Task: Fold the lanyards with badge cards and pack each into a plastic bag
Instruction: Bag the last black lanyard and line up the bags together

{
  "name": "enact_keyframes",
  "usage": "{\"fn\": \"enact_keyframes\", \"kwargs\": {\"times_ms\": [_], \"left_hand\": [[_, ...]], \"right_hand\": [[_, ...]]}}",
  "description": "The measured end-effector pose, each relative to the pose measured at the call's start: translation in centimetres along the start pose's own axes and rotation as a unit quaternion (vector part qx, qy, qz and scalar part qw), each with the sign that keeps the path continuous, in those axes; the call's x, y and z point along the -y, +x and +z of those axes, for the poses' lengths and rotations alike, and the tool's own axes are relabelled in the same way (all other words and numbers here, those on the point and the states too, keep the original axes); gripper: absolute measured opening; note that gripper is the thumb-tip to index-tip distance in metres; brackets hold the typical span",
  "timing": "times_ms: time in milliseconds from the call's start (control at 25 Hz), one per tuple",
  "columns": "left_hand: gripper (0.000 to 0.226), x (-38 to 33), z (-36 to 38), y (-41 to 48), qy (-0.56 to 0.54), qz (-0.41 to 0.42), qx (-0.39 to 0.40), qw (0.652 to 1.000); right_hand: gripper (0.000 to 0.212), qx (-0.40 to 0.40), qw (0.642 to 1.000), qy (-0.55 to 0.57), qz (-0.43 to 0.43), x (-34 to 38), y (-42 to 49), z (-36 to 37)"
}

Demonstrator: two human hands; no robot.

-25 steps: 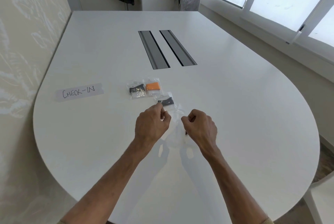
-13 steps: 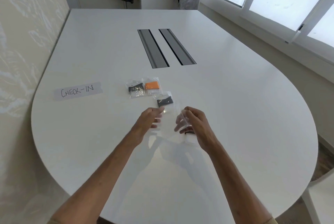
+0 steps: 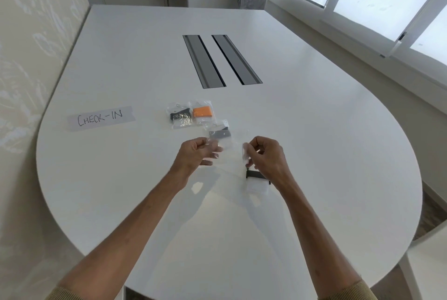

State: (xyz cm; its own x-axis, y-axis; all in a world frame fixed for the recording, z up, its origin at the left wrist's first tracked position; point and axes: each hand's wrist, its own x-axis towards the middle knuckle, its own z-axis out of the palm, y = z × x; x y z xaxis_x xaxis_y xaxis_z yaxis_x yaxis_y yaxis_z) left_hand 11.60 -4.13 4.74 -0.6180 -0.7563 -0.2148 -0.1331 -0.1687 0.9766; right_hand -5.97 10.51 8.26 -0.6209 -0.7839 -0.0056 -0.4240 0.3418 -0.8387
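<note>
Three filled clear plastic bags (image 3: 202,113) aside | left hand (image 3: 196,157), right hand (image 3: 266,157) pinching empty transparent bag (image 3: 244,154), likely spreading mouth | folded black lanyard with white card (image 3: 254,174) beside, ready for loading

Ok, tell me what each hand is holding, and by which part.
One clear plastic bag, held between them: the left hand pinches its left edge, the right hand its right edge. The folded lanyard beneath: cannot tell.

Label (image 3: 101,118) at left on the table (image 3: 326,135), 2 packed bags (image 3: 179,117) right of it, 3rd bag (image 3: 219,133) just nearer. I've got the plastic bag (image 3: 245,157) between left hand (image 3: 193,157) and right hand (image 3: 268,157), folded lanyard (image 3: 257,180) beneath the right; 2 slots (image 3: 203,61) far beyond.
</note>
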Motion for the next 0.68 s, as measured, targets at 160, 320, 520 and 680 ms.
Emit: {"fn": "enact_keyframes", "kwargs": {"times_ms": [160,320,520,680], "left_hand": [[0.104,0.2,-0.2,-0.4,0.247,0.198,0.003,0.949],[0.127,0.3,0.4,-0.5,0.394,0.269,0.129,0.869],[0.108,1.0,1.1,-0.7,0.375,0.289,0.098,0.875],[0.093,1.1,1.4,-0.7,0.372,0.309,0.07,0.872]], "right_hand": [[0.031,0.047,0.998,0.032,-0.023,-0.1,-0.3,0.4],[0.033,0.104,0.991,0.066,-0.044,-0.2,-0.7,0.6],[0.025,0.069,0.995,0.058,-0.04,-0.4,-1.0,1.2],[0.018,0.009,0.998,0.056,-0.042,-0.2,-1.2,1.4]]}}
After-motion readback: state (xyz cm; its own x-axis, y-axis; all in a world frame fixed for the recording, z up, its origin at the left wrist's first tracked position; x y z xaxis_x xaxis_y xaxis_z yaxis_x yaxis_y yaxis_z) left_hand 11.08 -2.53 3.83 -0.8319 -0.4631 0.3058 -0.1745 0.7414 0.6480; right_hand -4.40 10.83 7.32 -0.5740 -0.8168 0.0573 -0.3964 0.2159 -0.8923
